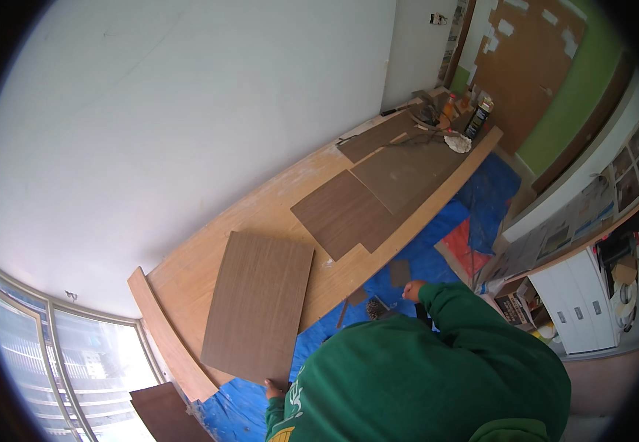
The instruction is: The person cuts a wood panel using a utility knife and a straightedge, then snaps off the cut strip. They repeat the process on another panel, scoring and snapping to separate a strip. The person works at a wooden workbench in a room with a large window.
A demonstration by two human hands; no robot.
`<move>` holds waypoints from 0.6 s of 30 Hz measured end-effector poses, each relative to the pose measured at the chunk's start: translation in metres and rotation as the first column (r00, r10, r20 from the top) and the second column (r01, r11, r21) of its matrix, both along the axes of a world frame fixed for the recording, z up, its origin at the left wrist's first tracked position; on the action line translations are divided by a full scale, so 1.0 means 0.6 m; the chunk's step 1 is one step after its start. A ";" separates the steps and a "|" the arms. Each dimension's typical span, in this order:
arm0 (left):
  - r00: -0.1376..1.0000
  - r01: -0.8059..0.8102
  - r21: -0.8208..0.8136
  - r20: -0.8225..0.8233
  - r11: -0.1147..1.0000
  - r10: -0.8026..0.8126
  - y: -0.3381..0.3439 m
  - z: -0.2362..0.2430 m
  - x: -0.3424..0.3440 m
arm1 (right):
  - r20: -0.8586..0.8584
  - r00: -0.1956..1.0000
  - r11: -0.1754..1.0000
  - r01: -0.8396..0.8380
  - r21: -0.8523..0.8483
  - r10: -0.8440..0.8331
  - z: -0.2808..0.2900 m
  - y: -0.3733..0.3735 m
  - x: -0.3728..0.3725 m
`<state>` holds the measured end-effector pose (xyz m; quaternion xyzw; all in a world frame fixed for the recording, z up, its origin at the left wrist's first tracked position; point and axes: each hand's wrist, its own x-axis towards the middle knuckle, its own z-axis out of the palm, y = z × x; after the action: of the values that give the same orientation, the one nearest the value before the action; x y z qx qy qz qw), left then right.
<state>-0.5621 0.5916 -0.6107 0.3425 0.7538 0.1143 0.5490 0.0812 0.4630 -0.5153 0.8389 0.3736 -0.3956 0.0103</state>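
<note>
A brown wood-grain panel (pixel 259 302) lies slanted across the near end of a long light-wood board (pixel 257 210). Its lower right corner meets my left hand (pixel 274 389), whose fingers grip the edge. My right hand (pixel 412 290) is held off to the right, past the long board's edge, with the fingers curled. What it holds, if anything, does not show. Just below it is a black object (pixel 422 317), partly hidden by my green sleeve. Farther up the long board lie another brown panel (pixel 345 210) with a notched corner and a greyish-brown sheet (pixel 411 173).
A black can (pixel 478 118), an orange bottle (pixel 449 106) and a white crumpled lump (pixel 458 142) stand at the far end. Blue sheeting (pixel 485 188) covers the floor. A white drawer unit (pixel 573 309) is at right, a window (pixel 98 361) at lower left. A white wall (pixel 209 103) runs behind.
</note>
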 end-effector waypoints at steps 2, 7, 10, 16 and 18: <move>0.997 0.056 0.013 -0.060 0.998 -0.055 0.000 -0.004 0.001 | 0.021 1.000 1.000 -0.014 0.026 0.013 -0.004 -0.005 -0.001; 0.969 0.163 0.075 -0.201 0.984 -0.145 -0.001 -0.015 -0.004 | 0.007 0.999 0.999 0.040 -0.009 -0.040 -0.035 -0.028 0.005; 0.979 0.120 0.057 -0.172 0.991 -0.109 0.009 -0.016 0.000 | 0.016 1.000 1.000 0.023 0.003 -0.023 -0.057 -0.049 0.009; 0.998 -0.062 -0.021 -0.007 0.998 0.062 0.018 -0.007 0.008 | 0.052 0.999 0.998 -0.019 0.062 0.016 -0.069 -0.072 0.021; 0.996 -0.088 -0.037 0.019 0.995 0.088 0.015 -0.003 0.005 | 0.081 0.995 0.995 0.049 0.091 -0.056 -0.065 -0.066 0.024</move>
<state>-0.5592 0.6007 -0.6128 0.2979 0.7644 0.1284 0.5572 0.0957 0.4234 -0.5545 0.8639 0.3678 -0.3433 -0.0219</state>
